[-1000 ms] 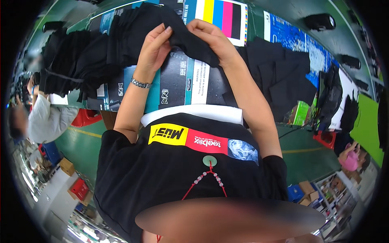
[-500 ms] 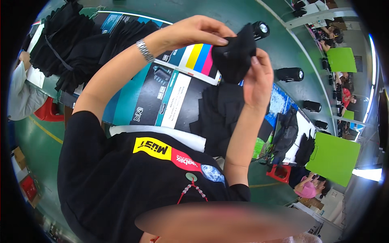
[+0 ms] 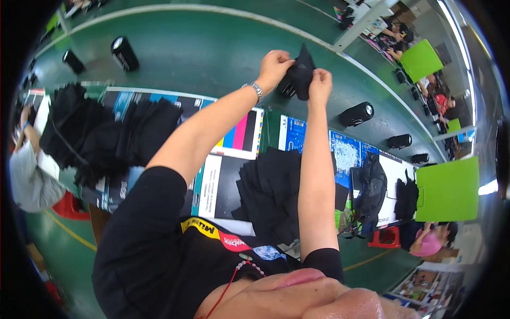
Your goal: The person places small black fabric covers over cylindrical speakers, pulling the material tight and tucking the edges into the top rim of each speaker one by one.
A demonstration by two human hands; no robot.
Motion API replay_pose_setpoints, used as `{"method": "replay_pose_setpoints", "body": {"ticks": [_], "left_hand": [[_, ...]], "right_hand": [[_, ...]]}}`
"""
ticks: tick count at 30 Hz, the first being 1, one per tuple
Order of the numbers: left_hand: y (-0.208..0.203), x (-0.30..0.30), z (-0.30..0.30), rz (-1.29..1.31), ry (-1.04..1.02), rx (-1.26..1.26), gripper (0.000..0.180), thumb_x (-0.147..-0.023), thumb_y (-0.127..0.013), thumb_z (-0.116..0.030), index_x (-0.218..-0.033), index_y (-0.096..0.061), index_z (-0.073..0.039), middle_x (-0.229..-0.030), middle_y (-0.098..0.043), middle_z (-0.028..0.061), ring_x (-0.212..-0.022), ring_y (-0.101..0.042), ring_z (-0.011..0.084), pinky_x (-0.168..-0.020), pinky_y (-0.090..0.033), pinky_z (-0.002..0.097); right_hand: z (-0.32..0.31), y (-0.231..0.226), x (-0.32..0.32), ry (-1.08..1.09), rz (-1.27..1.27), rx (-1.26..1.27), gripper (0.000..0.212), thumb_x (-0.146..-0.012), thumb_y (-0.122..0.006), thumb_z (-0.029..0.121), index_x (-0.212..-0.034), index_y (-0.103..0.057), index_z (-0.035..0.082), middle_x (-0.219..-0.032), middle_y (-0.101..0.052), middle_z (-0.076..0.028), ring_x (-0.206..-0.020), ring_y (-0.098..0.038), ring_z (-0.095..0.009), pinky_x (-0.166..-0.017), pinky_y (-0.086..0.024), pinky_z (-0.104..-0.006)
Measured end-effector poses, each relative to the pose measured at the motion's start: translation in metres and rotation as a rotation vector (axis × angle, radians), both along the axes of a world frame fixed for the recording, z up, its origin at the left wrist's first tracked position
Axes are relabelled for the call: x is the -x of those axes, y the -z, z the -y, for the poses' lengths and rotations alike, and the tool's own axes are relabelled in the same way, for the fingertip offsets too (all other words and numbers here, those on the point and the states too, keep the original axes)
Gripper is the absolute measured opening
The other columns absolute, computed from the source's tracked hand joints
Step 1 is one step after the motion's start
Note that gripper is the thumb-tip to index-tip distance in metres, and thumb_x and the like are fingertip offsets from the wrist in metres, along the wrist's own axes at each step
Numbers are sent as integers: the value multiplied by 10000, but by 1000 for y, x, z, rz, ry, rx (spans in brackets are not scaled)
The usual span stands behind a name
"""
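My left hand (image 3: 275, 68), below a silver watch, pinches the left edge of a black cloth piece (image 3: 303, 74). Its opposite edge is gripped between the fingers of my right hand (image 3: 321, 84). Both arms reach far out, and the cloth hangs raised beyond the table's far edge, tapering to a point at its top. Nearer me, beneath my right forearm, lies a spread pile of black cloth pieces (image 3: 271, 186). A larger heap of black cloth (image 3: 90, 133) covers the left part of the table, with a cord-like band around part of it.
Black cylindrical speakers (image 3: 357, 114) stand in a row past the table. Printed boards (image 3: 234, 183) cover the tabletop. To the right are a black bag (image 3: 372, 183), a green panel (image 3: 447, 190) and a red stool (image 3: 383, 237). Another person (image 3: 34, 175) sits at the left.
Both hands have moved farther away from me with the black cloth, stretching my arms out. The view has shifted, so more speakers show at the left.
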State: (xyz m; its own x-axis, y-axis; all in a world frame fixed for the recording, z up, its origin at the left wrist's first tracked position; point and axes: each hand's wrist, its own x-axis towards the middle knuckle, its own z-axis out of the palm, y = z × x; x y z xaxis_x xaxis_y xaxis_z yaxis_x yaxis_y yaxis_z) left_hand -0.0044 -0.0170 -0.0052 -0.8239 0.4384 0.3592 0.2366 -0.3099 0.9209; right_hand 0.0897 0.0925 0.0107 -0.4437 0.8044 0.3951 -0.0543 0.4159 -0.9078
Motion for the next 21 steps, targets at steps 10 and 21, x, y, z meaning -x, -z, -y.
{"method": "replay_pose_setpoints", "body": {"ticks": [10,21], "left_hand": [[-31,17,75,431,307,-109,161,-863,-668,-177,-890,-623,-24,-819,-606,16,-750,-551,90,-668,-426,238],[-4,14,137,644,284,-119,148,-890,-640,-189,-858,-564,-66,-781,-573,-3,-689,-525,91,-658,-440,232]], "right_hand": [[48,-4,14,-398,-186,541,178,-877,-620,128,-934,-661,-36,-838,-662,-89,-749,-592,-138,-674,-471,-269],[90,-8,38,-355,184,399,220,-861,-643,183,-838,-661,-34,-738,-654,-96,-624,-583,-145,-560,-462,-288]]}}
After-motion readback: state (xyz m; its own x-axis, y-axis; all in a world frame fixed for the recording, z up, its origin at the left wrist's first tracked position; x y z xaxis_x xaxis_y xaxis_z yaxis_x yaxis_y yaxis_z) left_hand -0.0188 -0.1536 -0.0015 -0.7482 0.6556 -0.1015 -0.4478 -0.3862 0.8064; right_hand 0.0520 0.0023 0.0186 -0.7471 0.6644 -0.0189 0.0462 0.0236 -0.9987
